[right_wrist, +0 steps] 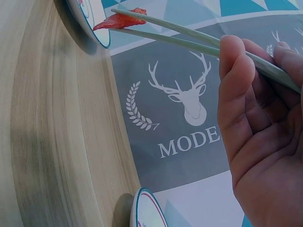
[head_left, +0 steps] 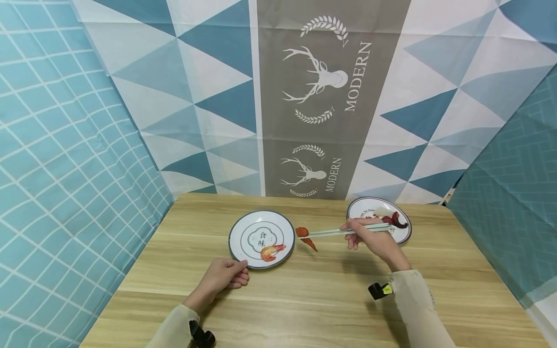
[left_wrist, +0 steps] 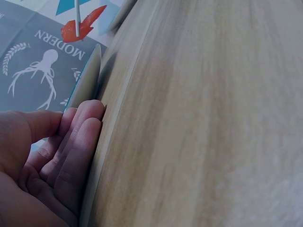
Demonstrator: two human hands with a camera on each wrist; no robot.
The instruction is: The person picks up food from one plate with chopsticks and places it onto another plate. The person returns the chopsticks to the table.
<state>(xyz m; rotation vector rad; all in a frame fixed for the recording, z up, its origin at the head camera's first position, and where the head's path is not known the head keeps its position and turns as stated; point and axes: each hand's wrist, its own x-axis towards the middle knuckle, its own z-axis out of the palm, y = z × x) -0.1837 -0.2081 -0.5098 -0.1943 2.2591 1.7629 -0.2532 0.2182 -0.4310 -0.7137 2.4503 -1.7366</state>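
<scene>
My left hand (head_left: 224,274) pinches the near-left rim of a round white plate (head_left: 243,232) with a dark edge; the left wrist view shows thumb and fingers at that rim. An orange shrimp (head_left: 271,252) lies on this plate. In my right hand (head_left: 375,238) is a pair of pale green chopsticks (head_left: 324,233). Their tips grip a red-orange, pointed piece of food (right_wrist: 124,20), its exact kind unclear, held in the air just right of the left plate. Behind my right hand sits an oval white plate (head_left: 359,206), partly hidden.
On the oval plate lie a dark red curled piece (head_left: 398,221) and a pale piece (head_left: 384,211). Both plates stand on a wooden table (head_left: 304,299). A patterned cloth (head_left: 300,96) hangs behind its far edge, with blue cloths at both sides.
</scene>
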